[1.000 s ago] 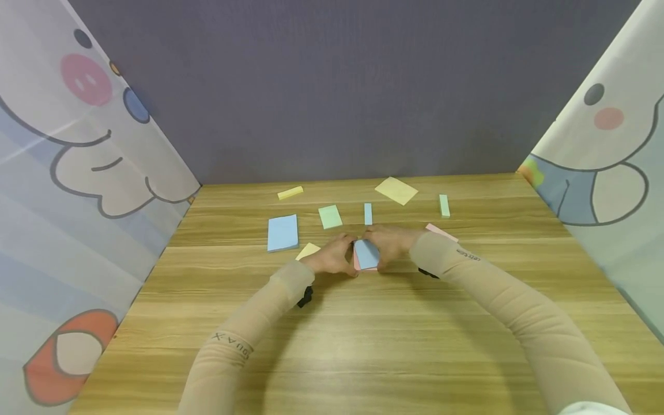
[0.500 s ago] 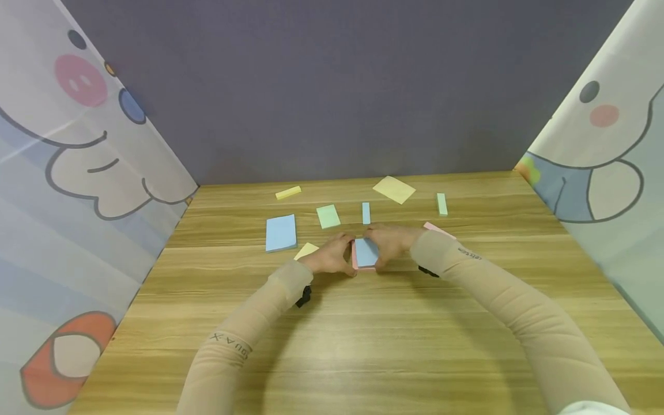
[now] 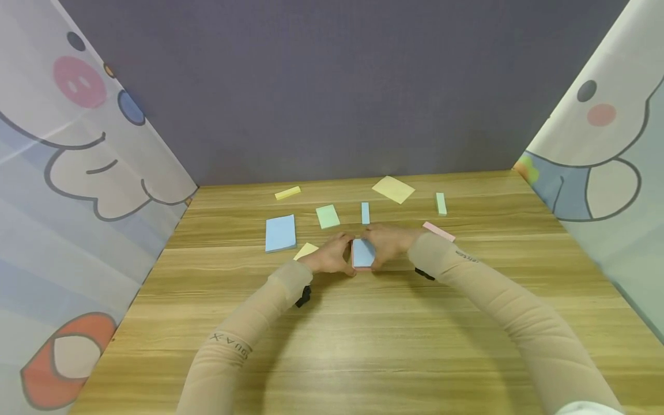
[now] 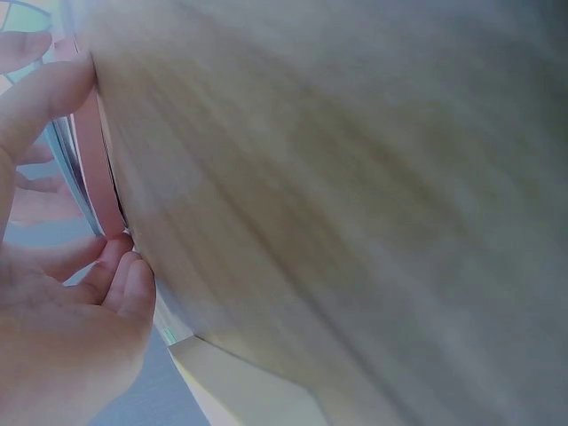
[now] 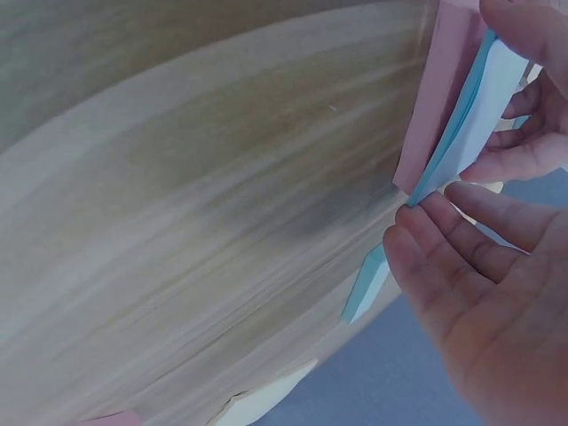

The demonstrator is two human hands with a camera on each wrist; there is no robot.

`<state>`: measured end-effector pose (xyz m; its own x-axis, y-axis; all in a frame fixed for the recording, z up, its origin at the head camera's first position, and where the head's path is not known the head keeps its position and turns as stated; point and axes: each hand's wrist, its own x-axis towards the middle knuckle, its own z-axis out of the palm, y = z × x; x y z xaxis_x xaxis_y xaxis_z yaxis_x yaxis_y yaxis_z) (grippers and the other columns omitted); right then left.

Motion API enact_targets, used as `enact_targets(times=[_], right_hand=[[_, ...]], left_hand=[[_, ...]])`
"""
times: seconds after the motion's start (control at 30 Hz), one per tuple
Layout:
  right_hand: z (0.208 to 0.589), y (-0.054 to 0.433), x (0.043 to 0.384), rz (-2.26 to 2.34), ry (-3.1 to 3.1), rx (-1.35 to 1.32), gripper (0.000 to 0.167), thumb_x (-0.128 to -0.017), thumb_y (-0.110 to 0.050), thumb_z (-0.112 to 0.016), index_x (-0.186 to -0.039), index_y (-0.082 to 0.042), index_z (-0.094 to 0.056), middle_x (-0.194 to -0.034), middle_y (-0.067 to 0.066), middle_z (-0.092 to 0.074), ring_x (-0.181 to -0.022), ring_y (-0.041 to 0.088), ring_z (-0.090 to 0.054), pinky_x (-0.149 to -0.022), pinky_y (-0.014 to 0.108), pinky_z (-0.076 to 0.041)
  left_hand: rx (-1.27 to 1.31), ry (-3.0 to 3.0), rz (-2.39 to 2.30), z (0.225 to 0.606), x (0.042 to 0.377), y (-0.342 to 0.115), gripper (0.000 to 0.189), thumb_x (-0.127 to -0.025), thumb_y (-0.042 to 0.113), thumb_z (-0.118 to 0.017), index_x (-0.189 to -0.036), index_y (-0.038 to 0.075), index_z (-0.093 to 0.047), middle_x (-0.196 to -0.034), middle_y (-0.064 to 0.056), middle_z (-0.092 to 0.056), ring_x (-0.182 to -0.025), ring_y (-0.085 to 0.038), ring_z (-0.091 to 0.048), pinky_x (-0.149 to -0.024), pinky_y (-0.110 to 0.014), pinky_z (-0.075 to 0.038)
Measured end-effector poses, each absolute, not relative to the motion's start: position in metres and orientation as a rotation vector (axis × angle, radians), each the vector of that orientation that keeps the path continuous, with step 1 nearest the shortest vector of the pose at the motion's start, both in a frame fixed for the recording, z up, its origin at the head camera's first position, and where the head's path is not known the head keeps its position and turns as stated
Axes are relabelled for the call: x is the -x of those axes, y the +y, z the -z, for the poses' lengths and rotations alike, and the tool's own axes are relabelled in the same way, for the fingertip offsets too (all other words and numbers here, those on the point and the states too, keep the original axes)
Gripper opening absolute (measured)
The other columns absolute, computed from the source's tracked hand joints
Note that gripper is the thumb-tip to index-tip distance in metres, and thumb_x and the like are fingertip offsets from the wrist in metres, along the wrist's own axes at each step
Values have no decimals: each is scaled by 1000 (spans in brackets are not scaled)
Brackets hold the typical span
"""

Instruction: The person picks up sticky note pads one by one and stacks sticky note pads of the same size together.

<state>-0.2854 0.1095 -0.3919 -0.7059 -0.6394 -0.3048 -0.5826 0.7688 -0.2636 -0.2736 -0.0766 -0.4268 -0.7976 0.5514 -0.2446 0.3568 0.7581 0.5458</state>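
Observation:
At the middle of the table, a blue sticky note pad (image 3: 363, 253) lies over a pink sticky note pad (image 5: 437, 102), whose edges show thinly at the left and front. My left hand (image 3: 331, 255) grips the pink pad by its ends, thumb at the near one and fingers at the far one. From the right, my right hand (image 3: 388, 243) pinches the blue pad the same way. The right wrist view shows the blue sheets slightly bowed and fanned against the pink block. Beside my left hand lies a small yellow pad (image 3: 306, 251), partly covered.
On the wooden table (image 3: 353, 346) lie a large blue pad (image 3: 280, 233), a green square pad (image 3: 328, 217), a yellow pad (image 3: 393, 189), and narrow strips: yellow (image 3: 287, 193), blue (image 3: 365, 212), green (image 3: 441, 204) and pink (image 3: 438, 231). A dark panel (image 3: 342, 92) stands behind.
The blue pad has turned from a slant to straight and shifted left, so it covers more of the pink pad. My right hand moved slightly left with it; my left hand stayed.

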Motion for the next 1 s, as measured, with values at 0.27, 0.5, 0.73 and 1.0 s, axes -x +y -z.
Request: enact_targets(times=[0.27,0.5,0.73,1.0], right_hand=[[395,107,284,223,2609,990,73,-66,-33,-79,-127,-4,-51,-126,13,-49,-111,28,-48,-90,40,-44],[398,107,285,227,2615,996,71,-65,-34,-80,-124,-4,-52,-121,11,-50,-99,22,-51,-85,37,-47],[397,107,284,254,2605,962,72,-66,-36,-79,-124,-4,-51,-122,11,-49,-96,21,-51,-81,35,-48],[396,105,283,227,2605,967,73,-68,-35,-79,-126,-3,-49,-128,13,-46,-103,24,-50,-85,37,-47]], left_hand=[[-684,2557,-668,424,273,-77,93,-71,28,-78,-143,3,-24,-142,-11,-30,-132,-27,-28,-108,-40,-30],[-692,2555,-676,424,272,-76,93,-72,28,-78,-143,3,-24,-140,-12,-31,-130,-27,-29,-107,-40,-31],[-697,2563,-675,424,273,-77,93,-72,29,-78,-143,3,-24,-140,-12,-32,-129,-27,-30,-106,-40,-32],[-690,2560,-671,424,273,-76,94,-72,29,-78,-143,3,-24,-140,-12,-31,-130,-27,-29,-107,-41,-31]])
